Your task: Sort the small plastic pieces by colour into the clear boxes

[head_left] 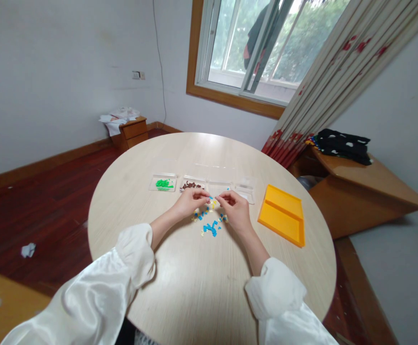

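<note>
Near the centre of the frame, the bare left hand (193,202) and the bare right hand (235,208) hide parts of the small blue, yellow and cream plastic pieces (210,229) scattered on the round pale wooden table (190,278). Thumb and fingertips of each hand are brought narrowly together, with bits of blue and yellow in the gap between the two hands; which fingers grip a piece, I cannot tell. The table's near edge is partly covered by two white satin sleeves (93,282), both cut off at the bottom. Beyond the hands, four clear plastic trays stand in a row, the first (151,183) holding green bits (163,184), the second dark brown ones (191,185); the see-through walls of the other two are hard to make out. One yellow two-compartment box (281,215) lies right of centre. The loose pieces, too small to count, look flat and angular, blue ones clumped nearest the viewer, cream ones dotted about them.
</note>
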